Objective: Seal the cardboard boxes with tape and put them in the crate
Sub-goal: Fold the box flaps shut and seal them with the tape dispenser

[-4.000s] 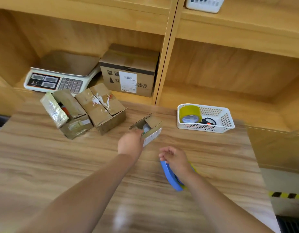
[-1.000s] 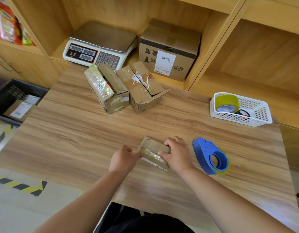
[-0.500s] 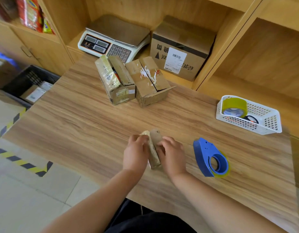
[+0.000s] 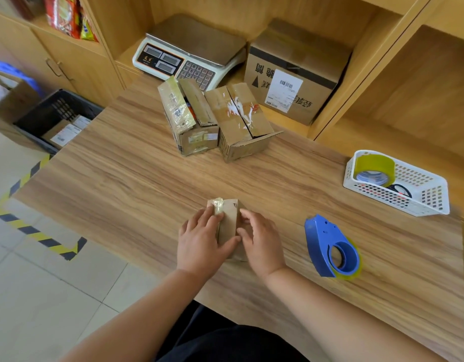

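- One risk, as a judgement: the small box (image 4: 229, 220) has its flaps only pressed shut, so they may spring open once a hand leaves for the tape dispenser (image 4: 332, 250).
- Box sits mid-counter (image 4: 147, 178), near the front edge; dispenser is to its right.
- Left hand (image 4: 199, 241): fingers nearly straight, pressing the top.
- Right hand (image 4: 262, 244): fingers curved round the box's right side, holding it.

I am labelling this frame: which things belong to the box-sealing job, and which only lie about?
Job: small cardboard box between left hand and right hand; blue tape dispenser; two unsealed cardboard boxes; black crate.
Lying about: weighing scale; large labelled carton; white basket with tape roll; snack packets.
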